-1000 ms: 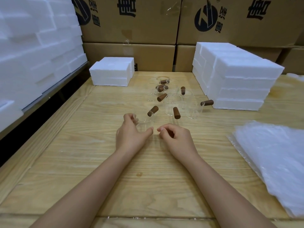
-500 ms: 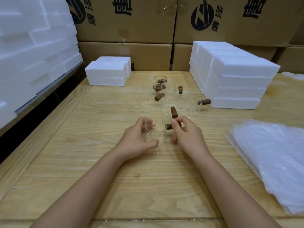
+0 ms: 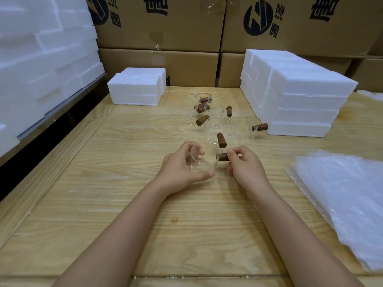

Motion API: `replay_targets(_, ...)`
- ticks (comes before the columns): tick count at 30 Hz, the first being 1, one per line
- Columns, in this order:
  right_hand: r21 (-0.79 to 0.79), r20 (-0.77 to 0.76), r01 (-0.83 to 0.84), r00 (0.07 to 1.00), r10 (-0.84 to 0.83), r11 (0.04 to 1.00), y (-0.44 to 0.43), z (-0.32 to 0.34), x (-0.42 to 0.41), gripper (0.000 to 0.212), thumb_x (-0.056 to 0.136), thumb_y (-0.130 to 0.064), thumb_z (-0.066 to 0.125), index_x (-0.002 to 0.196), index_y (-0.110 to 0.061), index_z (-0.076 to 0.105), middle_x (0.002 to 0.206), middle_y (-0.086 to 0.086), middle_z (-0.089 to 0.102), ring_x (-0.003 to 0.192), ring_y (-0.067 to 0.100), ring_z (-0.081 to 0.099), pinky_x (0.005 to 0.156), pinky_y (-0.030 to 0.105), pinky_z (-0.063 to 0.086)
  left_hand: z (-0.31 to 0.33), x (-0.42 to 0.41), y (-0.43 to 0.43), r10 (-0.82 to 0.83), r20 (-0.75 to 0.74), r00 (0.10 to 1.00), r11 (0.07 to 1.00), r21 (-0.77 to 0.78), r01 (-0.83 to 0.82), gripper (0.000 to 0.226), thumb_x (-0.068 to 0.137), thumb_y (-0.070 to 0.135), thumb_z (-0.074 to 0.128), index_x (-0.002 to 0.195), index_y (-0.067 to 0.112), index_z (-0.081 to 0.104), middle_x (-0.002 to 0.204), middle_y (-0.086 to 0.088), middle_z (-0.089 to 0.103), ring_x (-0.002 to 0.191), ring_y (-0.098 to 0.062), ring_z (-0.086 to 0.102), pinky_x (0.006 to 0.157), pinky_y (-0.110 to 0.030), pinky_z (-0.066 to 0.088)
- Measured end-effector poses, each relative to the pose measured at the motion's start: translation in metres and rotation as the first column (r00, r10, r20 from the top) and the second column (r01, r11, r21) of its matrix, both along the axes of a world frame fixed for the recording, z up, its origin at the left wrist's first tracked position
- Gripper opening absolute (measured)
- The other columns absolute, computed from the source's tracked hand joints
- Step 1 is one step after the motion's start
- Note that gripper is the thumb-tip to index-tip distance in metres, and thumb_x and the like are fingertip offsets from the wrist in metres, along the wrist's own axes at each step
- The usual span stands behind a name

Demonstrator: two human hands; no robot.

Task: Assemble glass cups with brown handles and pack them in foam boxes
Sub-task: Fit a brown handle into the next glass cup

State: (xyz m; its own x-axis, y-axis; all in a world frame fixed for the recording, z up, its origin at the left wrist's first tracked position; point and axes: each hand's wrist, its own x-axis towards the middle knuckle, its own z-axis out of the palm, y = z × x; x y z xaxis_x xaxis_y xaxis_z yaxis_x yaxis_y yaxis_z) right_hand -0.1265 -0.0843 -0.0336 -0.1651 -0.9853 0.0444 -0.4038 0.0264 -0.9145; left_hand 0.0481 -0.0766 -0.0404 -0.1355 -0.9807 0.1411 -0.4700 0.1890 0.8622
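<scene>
Between both hands point(image 3: 211, 164), glass cup point(image 3: 204, 162) held.

Two bare forearms, no sleeves, no watch, no bracelet or ring visible. Left hand point(image 3: 182, 166) and right hand point(image 3: 246, 165) ungloved, fingernails short and unpainted where visible. Slender wrists; nothing worn up to the near frame edge.

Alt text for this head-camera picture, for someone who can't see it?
A person's left hand holds a clear glass cup while the right hand grips its brown cylindrical handle over a wooden table; more handled cups and white foam boxes stand behind.
</scene>
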Motion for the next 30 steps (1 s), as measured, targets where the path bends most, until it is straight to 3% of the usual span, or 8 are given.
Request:
replay_targets(3,-0.068,0.024,0.029,0.999,-0.028,0.997,0.001,-0.003,0.008,0.017,0.097,-0.032,0.045,0.082,-0.03,0.054,0.073,-0.008,0.059,0.064,0.001,0.053,0.055,0.019,0.036,-0.002,0.003,0.003,-0.001,-0.076,0.997,0.998,-0.057,-0.004,0.063,0.061,0.023,0.091,0.11,0.032,0.053,0.114,0.018,0.064,0.097,0.01,0.059,0.084,-0.008,0.043)
replay_targets(6,-0.147,0.062,0.063,0.997,-0.054,0.987,0.004,-0.004,0.013,0.02,0.097,-0.027,0.043,0.079,-0.027,0.05,0.063,-0.01,0.057,0.052,-0.006,0.048,0.048,0.01,0.035,-0.002,0.003,0.004,-0.002,-0.126,0.992,0.992,-0.124,-0.014,0.064,0.061,0.016,0.09,0.109,0.035,0.052,0.114,0.018,0.065,0.104,0.008,0.058,0.091,-0.015,0.046)
replay_targets(12,-0.262,0.118,0.104,0.99,-0.075,0.96,0.007,-0.002,0.018,0.022,0.099,-0.022,0.042,0.078,-0.026,0.047,0.073,-0.007,0.06,0.056,-0.01,0.048,0.051,0.007,0.035,0.0,0.001,0.004,-0.033,-0.14,0.99,0.968,-0.252,-0.003,0.065,0.061,0.021,0.087,0.113,0.038,0.051,0.113,0.021,0.06,0.107,-0.006,0.058,0.1,-0.029,0.046)
replay_targets(16,-0.306,0.142,0.12,0.987,-0.079,0.944,0.009,-0.001,0.02,0.023,0.1,-0.019,0.041,0.078,-0.027,0.046,0.066,-0.013,0.054,0.053,-0.012,0.048,0.05,0.006,0.036,0.001,0.0,0.004,-0.032,-0.116,0.993,0.952,-0.306,-0.005,0.071,0.064,0.02,0.087,0.118,0.043,0.047,0.119,0.021,0.056,0.115,-0.003,0.055,0.1,-0.032,0.047)
replay_targets(19,-0.305,0.141,0.124,0.986,-0.084,0.944,0.009,-0.001,0.02,0.022,0.1,-0.02,0.041,0.079,-0.027,0.046,0.068,-0.014,0.056,0.055,-0.012,0.049,0.052,0.006,0.036,-0.001,0.002,0.002,-0.022,-0.115,0.993,0.949,-0.316,-0.015,0.075,0.064,0.016,0.089,0.118,0.046,0.047,0.119,0.02,0.058,0.113,-0.001,0.057,0.097,-0.027,0.047)
replay_targets(24,-0.233,0.235,0.117,0.97,-0.061,0.965,0.009,0.002,0.024,0.019,0.095,-0.041,0.05,0.083,-0.026,0.047,0.076,-0.013,0.058,0.062,-0.013,0.052,0.058,0.004,0.038,-0.004,-0.001,0.002,0.004,-0.088,0.996,0.919,-0.393,-0.038,0.078,0.06,0.012,0.09,0.116,0.048,0.048,0.101,0.019,0.059,0.091,0.005,0.057,0.085,-0.009,0.042)
replay_targets(27,-0.196,0.263,0.099,0.964,-0.045,0.976,0.013,0.004,0.028,0.038,0.081,-0.055,0.062,0.094,-0.023,0.044,0.083,-0.012,0.058,0.067,-0.015,0.053,0.062,0.003,0.038,-0.005,-0.003,0.003,-0.014,-0.058,0.998,0.883,-0.469,-0.015,0.077,0.061,0.012,0.087,0.117,0.045,0.047,0.105,0.018,0.056,0.089,0.001,0.057,0.083,-0.011,0.043)
replay_targets(30,-0.146,0.267,0.097,0.962,-0.055,0.984,0.016,0.008,0.031,0.054,0.071,-0.06,0.066,0.1,-0.023,0.04,0.085,-0.013,0.057,0.074,-0.009,0.056,0.066,0.012,0.04,-0.004,-0.006,0.003,-0.026,-0.018,0.999,0.848,-0.53,0.013,0.073,0.063,0.01,0.085,0.12,0.037,0.048,0.114,0.013,0.054,0.089,-0.006,0.057,0.082,-0.013,0.044)
